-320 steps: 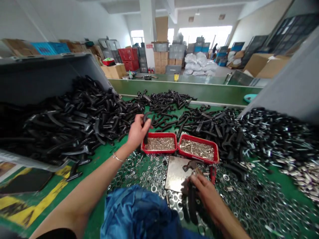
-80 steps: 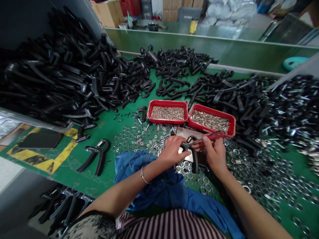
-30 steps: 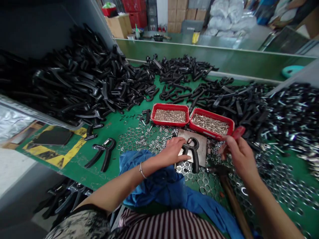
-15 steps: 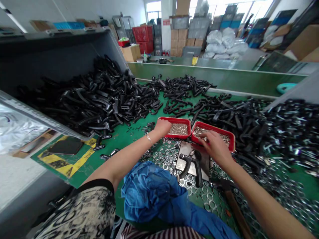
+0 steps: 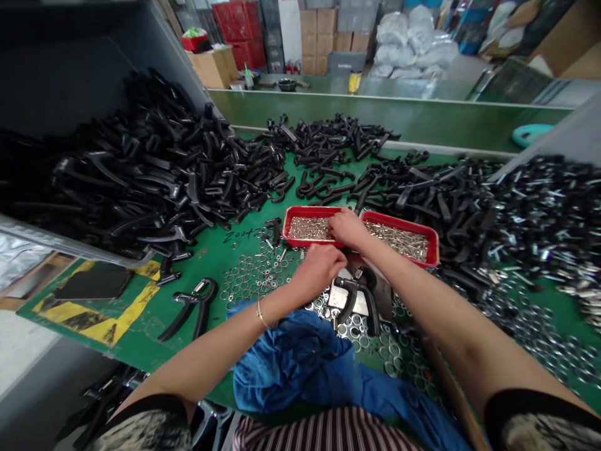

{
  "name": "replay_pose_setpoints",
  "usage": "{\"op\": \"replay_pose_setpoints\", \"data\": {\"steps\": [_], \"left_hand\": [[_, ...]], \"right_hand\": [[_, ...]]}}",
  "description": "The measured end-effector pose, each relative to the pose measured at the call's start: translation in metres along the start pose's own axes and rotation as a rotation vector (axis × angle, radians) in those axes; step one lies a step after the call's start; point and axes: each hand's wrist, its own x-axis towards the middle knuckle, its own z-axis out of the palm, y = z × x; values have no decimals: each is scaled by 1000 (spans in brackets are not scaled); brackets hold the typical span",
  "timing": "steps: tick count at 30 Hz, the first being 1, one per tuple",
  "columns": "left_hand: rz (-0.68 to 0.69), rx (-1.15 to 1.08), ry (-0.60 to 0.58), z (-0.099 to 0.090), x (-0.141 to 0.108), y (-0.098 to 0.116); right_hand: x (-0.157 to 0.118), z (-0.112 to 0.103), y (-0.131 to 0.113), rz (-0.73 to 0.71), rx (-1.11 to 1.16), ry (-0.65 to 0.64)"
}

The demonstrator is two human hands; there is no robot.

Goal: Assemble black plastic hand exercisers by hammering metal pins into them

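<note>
The work area is a green bench (image 5: 211,250) with yellow-and-black hazard marking (image 5: 129,319) at its near left corner; cartons (image 5: 319,37), red crates (image 5: 235,37) and white sacks (image 5: 404,50) stand beyond it. Handwritten characters (image 5: 239,235) on the bench begin "20"; the rest cannot be read reliably. No brand is legible.

Two red trays sit side by side at centre. The left tray (image 5: 300,210) holds small bright metal parts (image 5: 310,228); the right tray (image 5: 404,223) holds slender metal pins (image 5: 399,235). The right hand (image 5: 350,228) rests across the adjoining tray rims, its grip pressed downward; whether it pinches anything cannot be determined. The left hand (image 5: 319,270) is curled just below the left tray, above a steel plate (image 5: 345,302); its grip is partly closed, and any held part is hidden.

Two black spring hand exercisers are counted. One exerciser (image 5: 359,300) lies on the plate, just below the left hand; the other (image 5: 195,307) lies on the bench. Metal rings (image 5: 253,269) cover the surrounding surface. Black plastic handles (image 5: 154,169) are heaped to the left. A blue cloth (image 5: 291,363) lies in front of the person.
</note>
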Motion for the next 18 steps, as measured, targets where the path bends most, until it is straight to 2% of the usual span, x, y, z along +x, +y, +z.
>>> {"op": "replay_pose_setpoints", "data": {"steps": [2, 4, 8, 11, 15, 18], "left_hand": [[41, -36, -114, 13, -9, 23], [36, 17, -147, 26, -12, 35], [63, 160, -123, 44, -12, 35], [127, 276, -95, 51, -12, 32], [307, 380, -135, 52, -15, 32], [335, 312, -152, 50, -20, 30]], "right_hand": [[-1, 2, -1, 5, 37, 17], [-3, 2, -3, 26, 85, 55], [-9, -4, -5, 89, 225, 159], [-25, -15, -1, 119, 349, 211], [-83, -26, 2, 252, 783, 301], [-143, -24, 0, 371, 984, 317]]}}
